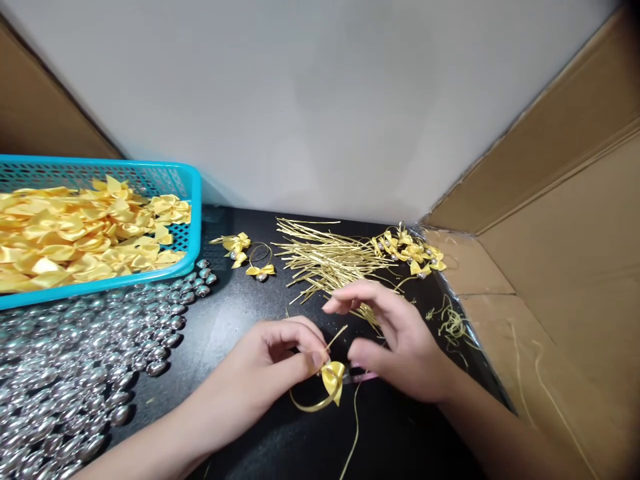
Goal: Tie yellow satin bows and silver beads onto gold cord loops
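Note:
My left hand [280, 353] pinches a loop of gold cord between thumb and fingertips. A yellow satin bow [333, 379] hangs at this loop, just beyond the thumb tip, and a short cord end sticks up above it. My right hand [395, 340] is held to the right of the bow, its thumb and curved fingers apart with nothing between them. Below its thumb lies a small pink-handled tool [367, 376], partly hidden, so I cannot tell its kind. A thin yellow thread [357, 427] runs from near the bow down the black table.
At left stands a blue basket [199, 220] of yellow bows, with many silver beads [100, 367] before it. Gold cord pieces [325, 260] lie behind my hands. Finished-looking bows with beads [410, 252] lie back right, near tangled thread [454, 325]. Cardboard walls [565, 187] bound the right.

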Demonstrator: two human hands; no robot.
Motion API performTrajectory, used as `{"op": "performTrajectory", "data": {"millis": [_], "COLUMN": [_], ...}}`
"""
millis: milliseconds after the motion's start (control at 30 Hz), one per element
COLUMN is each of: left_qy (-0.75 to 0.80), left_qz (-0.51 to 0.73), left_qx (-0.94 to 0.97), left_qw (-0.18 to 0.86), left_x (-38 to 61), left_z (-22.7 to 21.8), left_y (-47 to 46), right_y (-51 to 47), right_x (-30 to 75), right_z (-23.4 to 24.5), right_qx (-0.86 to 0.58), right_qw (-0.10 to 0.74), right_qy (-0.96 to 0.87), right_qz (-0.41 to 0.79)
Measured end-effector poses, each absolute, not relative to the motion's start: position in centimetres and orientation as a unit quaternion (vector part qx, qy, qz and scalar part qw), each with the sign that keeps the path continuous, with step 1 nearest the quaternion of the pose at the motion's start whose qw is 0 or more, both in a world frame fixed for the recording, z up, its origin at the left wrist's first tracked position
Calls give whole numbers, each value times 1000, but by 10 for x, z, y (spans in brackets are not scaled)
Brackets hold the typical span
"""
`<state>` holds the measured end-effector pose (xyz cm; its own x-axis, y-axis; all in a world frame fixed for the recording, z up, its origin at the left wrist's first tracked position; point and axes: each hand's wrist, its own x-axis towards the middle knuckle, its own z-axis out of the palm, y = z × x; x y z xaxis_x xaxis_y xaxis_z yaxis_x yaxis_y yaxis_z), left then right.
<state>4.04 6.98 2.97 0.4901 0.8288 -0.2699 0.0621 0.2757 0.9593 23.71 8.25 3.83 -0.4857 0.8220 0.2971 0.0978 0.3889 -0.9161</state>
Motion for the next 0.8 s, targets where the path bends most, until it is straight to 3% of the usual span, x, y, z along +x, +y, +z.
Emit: {"op": "performTrajectory", "data": {"millis": [200, 800], "left_qy": [424, 419], "left_qz": [257, 245], "left_qx": [531, 463], "left_qw": [687, 742], "left_x": [39, 41], "left_z": [27, 34], "left_y": [67, 66], "right_y": [82, 79], "right_x": [236, 234], "right_z": [51, 51], "right_qx": [-296, -330], "right_qw": [284, 268], "right_qy": [-882, -879], "right_qz": [233, 215]}}
